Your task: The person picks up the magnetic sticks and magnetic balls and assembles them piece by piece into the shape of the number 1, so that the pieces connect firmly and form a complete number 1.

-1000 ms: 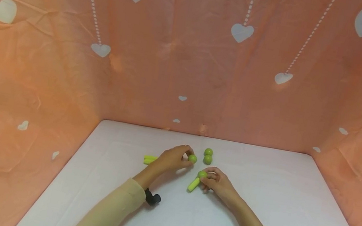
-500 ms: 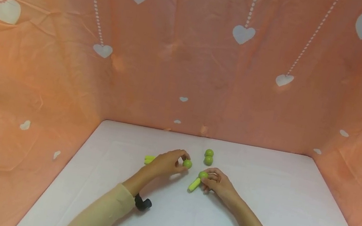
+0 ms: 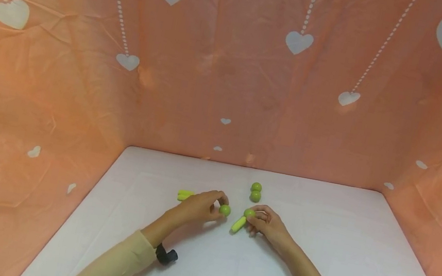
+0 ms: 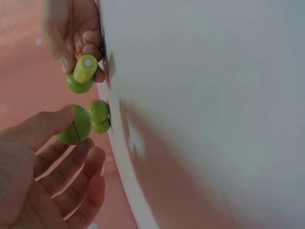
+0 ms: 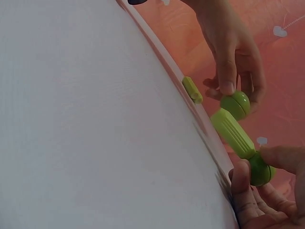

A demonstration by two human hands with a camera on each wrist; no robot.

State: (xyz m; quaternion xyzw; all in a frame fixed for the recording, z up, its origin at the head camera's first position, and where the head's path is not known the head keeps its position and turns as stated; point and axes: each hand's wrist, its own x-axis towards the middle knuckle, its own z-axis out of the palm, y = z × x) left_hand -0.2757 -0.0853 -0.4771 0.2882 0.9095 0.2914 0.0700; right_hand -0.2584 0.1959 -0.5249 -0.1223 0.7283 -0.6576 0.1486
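Note:
My left hand (image 3: 199,206) pinches a shiny green ball (image 4: 76,125) between thumb and fingers, held above the white table. To its right, my right hand (image 3: 273,227) pinches a second green ball (image 5: 261,170) with a ribbed yellow-green rod (image 5: 233,133) joined to it. The rod's free end points toward the left and front, and the left wrist view shows a pale round spot in that end. A small gap separates this rod from the ball in my left hand. Each ball has a thin seam around it.
Two more green balls (image 3: 255,196) sit touching, one behind the other, farther back on the table (image 3: 319,234). Yellow-green rods (image 3: 184,194) lie side by side left of my left hand, partly hidden by it. Orange cloth with white hearts surrounds the table's back and sides.
My left hand has come nearer to the front and slightly left, carrying its ball away from the two balls at the back. The right hand with ball and rod has hardly moved.

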